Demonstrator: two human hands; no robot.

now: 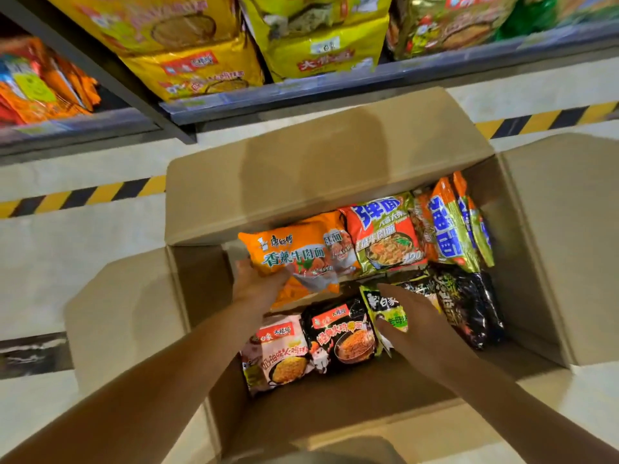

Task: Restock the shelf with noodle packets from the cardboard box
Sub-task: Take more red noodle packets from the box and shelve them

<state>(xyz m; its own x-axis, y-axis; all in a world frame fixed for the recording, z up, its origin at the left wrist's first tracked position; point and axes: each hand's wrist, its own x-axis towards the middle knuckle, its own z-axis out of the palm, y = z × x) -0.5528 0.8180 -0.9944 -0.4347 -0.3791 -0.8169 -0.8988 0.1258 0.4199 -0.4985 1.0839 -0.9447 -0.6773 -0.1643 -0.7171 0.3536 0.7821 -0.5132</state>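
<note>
An open cardboard box [301,182] stands on the floor below me, with several noodle packets inside. My left hand [256,284] grips an orange noodle packet [294,252] at its lower left edge, above the box's left side. My right hand [407,321] reaches into the box and holds a green noodle packet [382,304], with the thumb on its front. A pink packet [278,353] and a black packet [341,333] lie near the front. Red-and-green packets [385,234] stand at the back right. The shelf [301,92] with yellow packs [201,72] is above the box.
Four box flaps [127,316] stand spread open around the box. Black packets [469,303] lie at its right side. Yellow-and-black hazard tape [83,195] runs along the floor under the shelf. Orange packs [43,82] fill the shelf section at the left.
</note>
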